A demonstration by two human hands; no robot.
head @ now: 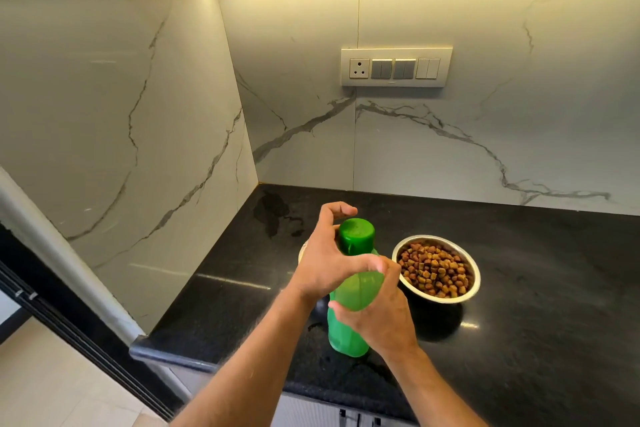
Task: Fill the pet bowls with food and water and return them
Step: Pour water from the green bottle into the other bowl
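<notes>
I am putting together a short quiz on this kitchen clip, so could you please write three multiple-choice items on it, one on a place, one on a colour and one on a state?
1. Where does the steel bowl of kibble stand relative to the bottle?
A. To its right on the counter
B. On the floor
C. Behind the switch panel

2. What colour is the bottle's cap?
A. Red
B. Green
C. White

3. What is the right hand doing?
A. Hanging idle
B. Pressing a switch
C. Holding the bottle's body

Answers:
1. A, the bowl sits on the black counter right of the bottle.
2. B, the cap is dark green above the lighter green body.
3. C, its fingers wrap around the bottle, while the left hand curls its grip at the cap.
</notes>
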